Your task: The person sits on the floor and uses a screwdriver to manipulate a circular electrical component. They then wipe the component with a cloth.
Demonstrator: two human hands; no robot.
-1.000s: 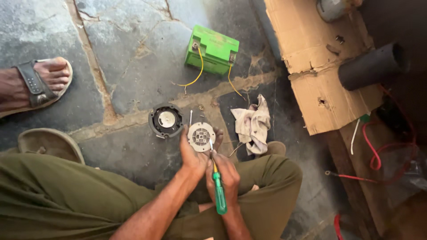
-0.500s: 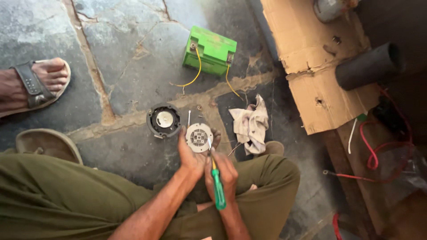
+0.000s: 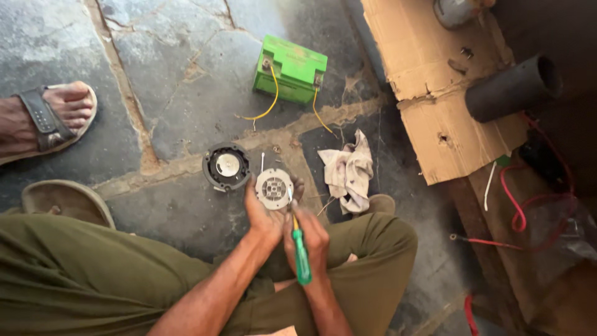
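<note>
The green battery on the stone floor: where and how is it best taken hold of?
Probably by the two long sides of the battery, coming from straight above. It sits flat on the floor as a plain box with open space around it. Keep fingers off the top corners, where yellow wires leave the terminals, and mind that they trail toward the rag.

Both bare forearms reach forward between the bent knees, the left hand [image 3: 266, 214] cupped with fingers curled upward in a grip, the right hand [image 3: 309, 239] closed in a fist just beside it, wrists nearly touching.
</note>
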